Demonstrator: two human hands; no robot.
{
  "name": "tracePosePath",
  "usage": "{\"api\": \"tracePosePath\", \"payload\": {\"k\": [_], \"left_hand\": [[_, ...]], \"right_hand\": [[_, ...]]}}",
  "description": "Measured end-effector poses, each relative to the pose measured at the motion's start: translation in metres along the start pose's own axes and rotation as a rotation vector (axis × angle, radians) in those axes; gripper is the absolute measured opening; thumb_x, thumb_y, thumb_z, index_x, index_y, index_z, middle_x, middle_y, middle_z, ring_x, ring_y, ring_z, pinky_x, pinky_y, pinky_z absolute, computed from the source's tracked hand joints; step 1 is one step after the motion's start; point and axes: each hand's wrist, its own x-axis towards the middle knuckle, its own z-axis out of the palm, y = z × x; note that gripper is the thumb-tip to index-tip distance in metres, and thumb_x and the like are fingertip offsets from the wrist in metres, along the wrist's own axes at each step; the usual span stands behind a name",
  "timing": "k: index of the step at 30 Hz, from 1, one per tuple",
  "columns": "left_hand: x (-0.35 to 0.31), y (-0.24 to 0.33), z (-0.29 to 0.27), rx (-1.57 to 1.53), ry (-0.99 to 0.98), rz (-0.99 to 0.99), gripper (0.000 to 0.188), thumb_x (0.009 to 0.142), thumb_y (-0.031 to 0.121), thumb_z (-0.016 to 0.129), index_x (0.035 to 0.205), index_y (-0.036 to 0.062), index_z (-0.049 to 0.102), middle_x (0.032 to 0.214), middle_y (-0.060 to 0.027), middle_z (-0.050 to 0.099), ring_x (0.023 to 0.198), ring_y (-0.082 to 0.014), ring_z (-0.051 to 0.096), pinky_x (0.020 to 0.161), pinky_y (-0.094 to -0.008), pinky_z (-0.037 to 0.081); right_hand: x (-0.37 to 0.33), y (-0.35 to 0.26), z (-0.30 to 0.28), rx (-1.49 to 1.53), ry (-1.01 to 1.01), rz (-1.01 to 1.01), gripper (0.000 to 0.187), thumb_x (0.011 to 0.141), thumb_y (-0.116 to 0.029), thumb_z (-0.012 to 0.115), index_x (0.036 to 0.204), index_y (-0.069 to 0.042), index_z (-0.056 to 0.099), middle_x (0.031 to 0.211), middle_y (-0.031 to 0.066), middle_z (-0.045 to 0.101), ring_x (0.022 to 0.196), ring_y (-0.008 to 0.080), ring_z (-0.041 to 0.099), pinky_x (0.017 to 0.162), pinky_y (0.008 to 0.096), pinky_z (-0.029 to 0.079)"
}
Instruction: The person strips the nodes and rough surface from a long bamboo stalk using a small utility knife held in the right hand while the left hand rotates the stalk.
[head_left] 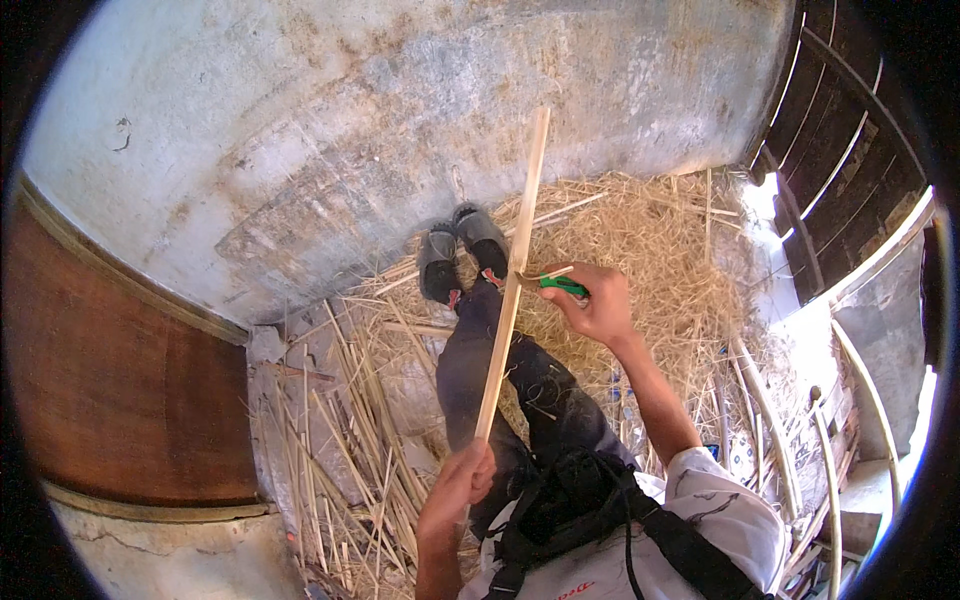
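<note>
A single head-worn fisheye view is aimed steeply down, close over outstretched legs [500, 370], with a straw-covered floor [650, 240] and wall [350, 110] framed

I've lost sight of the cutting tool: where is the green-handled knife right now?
In the head view the green-handled knife sits right of centre, gripped in the right hand, its blade end against the long wooden strip, above the straw pile.

Bright daylight from right, glare blown out at doorway [775, 200]; wall [400, 120] evenly lit; fisheye bending, black vignette at rim; focus sharp.
</note>
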Motion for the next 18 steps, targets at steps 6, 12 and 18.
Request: {"api": "tracePosePath", "payload": {"k": [6, 12, 18], "left_hand": [[0.002, -0.006, -0.011, 0.398, 0.068, 0.212, 0.045, 0.116, 0.036, 0.046, 0.079, 0.0111, 0.048, 0.067, 0.0043, 0.040, 0.055, -0.0096, 0.038, 0.049, -0.0310, 0.026], [-0.016, 0.021, 0.020, 0.855, 0.357, 0.428, 0.034, 0.110, 0.028, 0.057, 0.091, 0.0009, 0.065, 0.061, -0.0127, 0.054, 0.049, -0.0275, 0.049, 0.052, -0.0415, 0.039], [-0.041, 0.030, 0.010, 0.997, 0.422, 0.407, 0.036, 0.110, 0.030, 0.059, 0.091, 0.0010, 0.069, 0.061, -0.0136, 0.055, 0.049, -0.0264, 0.051, 0.053, -0.0397, 0.041]], "right_hand": [[0.004, -0.005, -0.041, -0.279, 0.078, -0.204, 0.030, 0.079, -0.027, 0.088, 0.106, -0.016, 0.082, 0.084, 0.0063, 0.075, 0.068, 0.0254, 0.070, 0.061, 0.0355, 0.051], [-0.003, -0.013, -0.053, -0.335, 0.207, -0.185, 0.030, 0.083, -0.040, 0.086, 0.103, -0.018, 0.081, 0.071, 0.0034, 0.066, 0.060, 0.0241, 0.063, 0.057, 0.0382, 0.046], [0.003, 0.042, -0.088, -0.032, 0.568, 0.369, 0.037, 0.101, -0.042, 0.070, 0.116, -0.011, 0.080, 0.072, 0.0009, 0.060, 0.064, 0.0134, 0.047, 0.061, 0.0334, 0.040]]}}
